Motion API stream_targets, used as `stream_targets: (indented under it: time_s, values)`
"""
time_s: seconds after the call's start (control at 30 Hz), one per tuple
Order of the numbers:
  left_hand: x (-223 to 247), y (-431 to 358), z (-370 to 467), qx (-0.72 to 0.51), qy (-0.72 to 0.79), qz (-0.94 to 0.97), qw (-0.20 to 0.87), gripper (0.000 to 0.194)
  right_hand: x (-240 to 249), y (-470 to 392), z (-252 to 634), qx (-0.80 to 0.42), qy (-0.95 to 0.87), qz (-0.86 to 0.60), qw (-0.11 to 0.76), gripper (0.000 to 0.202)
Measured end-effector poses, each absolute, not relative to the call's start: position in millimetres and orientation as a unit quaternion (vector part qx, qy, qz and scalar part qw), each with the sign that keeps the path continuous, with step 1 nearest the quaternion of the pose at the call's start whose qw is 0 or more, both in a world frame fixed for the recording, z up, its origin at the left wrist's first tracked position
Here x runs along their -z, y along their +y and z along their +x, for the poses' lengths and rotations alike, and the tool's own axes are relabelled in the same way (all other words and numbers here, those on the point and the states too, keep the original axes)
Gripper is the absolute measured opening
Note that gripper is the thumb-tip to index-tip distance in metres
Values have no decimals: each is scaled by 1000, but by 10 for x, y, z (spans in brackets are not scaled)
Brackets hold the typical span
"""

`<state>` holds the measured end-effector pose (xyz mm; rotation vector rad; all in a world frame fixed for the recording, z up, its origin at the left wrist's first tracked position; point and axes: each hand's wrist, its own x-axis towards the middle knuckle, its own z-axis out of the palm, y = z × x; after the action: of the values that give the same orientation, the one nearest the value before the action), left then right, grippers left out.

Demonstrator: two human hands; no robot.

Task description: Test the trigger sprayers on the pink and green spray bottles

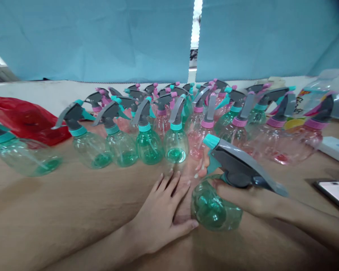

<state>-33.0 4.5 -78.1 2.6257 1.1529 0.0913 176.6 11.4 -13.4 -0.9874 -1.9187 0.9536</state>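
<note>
My right hand [251, 199] is wrapped round the neck of a clear green spray bottle [214, 210] with a grey and turquoise trigger head, its nozzle pointing away to the left. Some of the fingers show behind the bottle's neck. Palm down on the table, my left hand [164, 214] lies with its fingers spread, the thumb tip close to the held bottle's base. Just beyond the fingertips stand a pale green spray bottle [176, 145] and a deeper green spray bottle [149, 146]. A pink spray bottle [199, 141] stands behind the held one.
Several more green and pink spray bottles crowd the wooden table [81, 210]. Red plastic [31, 116] lies at the left. On the right are a phone [335, 192], a white box-like object [336, 148] and a labelled clear bottle [313, 92]. Blue sheeting [101, 41] hangs behind.
</note>
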Motion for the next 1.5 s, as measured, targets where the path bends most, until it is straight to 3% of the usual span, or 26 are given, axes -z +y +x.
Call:
stream_targets:
  time_s: [0.13,0.37,0.57,1.5]
  values:
    - [797,46,-337,-37,395,908,136,80,155,124,1768,-360,-759,-371,396,21]
    - [838,51,-353,-52,398,904,148,80,284,206,1745,-377,-753,-297,451,42]
    - [831,51,-353,-41,395,905,149,79,323,197,1742,-438,-733,-297,428,48]
    - [854,50,-372,-70,387,909,136,77,309,206,1756,-413,-744,-322,414,53]
